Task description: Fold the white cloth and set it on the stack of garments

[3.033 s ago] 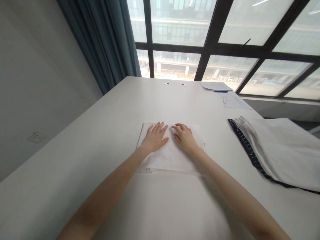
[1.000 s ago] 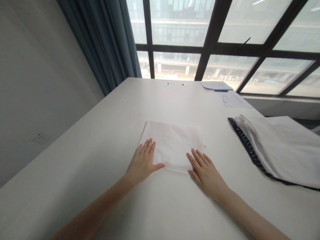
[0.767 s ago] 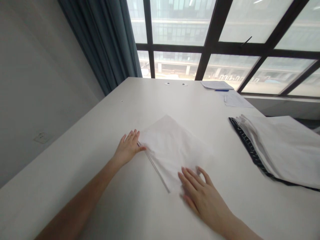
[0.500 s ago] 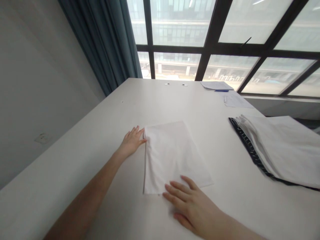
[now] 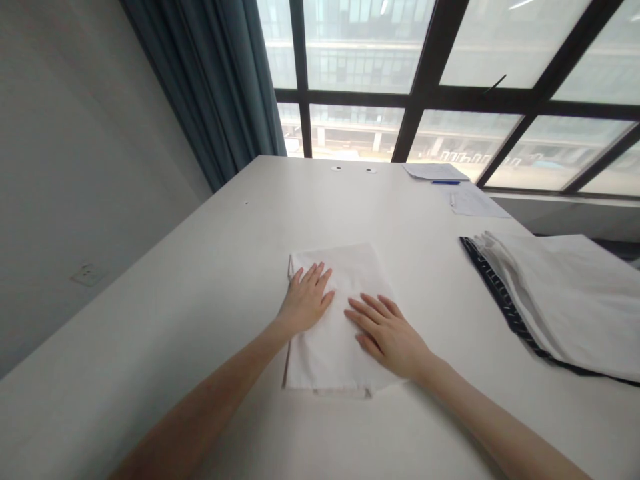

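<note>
- Folded white four-sided cloth point(image 5: 330, 357) lies on the smooth white table point(image 5: 210, 280), just below the middle of the frame.
- Bare left hand point(image 5: 306, 300) is flattened across its left half, fingers slightly spread, clasping nothing I can see.
- Bare right hand point(image 5: 387, 333) lies palm down over its right side, fingers extended, likewise touching rather than gripping.

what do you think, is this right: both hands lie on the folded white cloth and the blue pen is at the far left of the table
Not quite: the head view shows the blue pen at the far right of the table, not the far left. The left hand and right hand do lie on the folded white cloth.
</note>
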`<action>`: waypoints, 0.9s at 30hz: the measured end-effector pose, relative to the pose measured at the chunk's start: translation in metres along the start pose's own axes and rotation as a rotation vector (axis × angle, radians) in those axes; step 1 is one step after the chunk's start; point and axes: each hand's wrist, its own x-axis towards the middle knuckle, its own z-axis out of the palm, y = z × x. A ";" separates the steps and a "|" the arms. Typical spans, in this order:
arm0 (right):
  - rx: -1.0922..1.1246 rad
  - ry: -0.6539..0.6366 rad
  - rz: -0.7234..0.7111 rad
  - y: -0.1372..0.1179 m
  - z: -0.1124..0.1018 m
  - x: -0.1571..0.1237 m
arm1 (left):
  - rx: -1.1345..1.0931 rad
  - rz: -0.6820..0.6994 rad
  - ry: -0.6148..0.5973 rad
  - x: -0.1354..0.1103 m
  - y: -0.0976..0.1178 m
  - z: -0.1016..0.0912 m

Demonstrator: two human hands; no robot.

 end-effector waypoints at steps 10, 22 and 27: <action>0.417 0.448 0.385 0.038 0.013 0.002 | -0.057 -0.070 0.002 -0.002 0.003 -0.003; 1.243 0.502 0.883 0.073 -0.014 0.002 | -0.131 0.090 -0.009 -0.019 0.024 -0.005; 1.248 0.358 0.935 0.074 -0.020 0.000 | -0.174 0.206 -0.035 -0.024 0.034 -0.012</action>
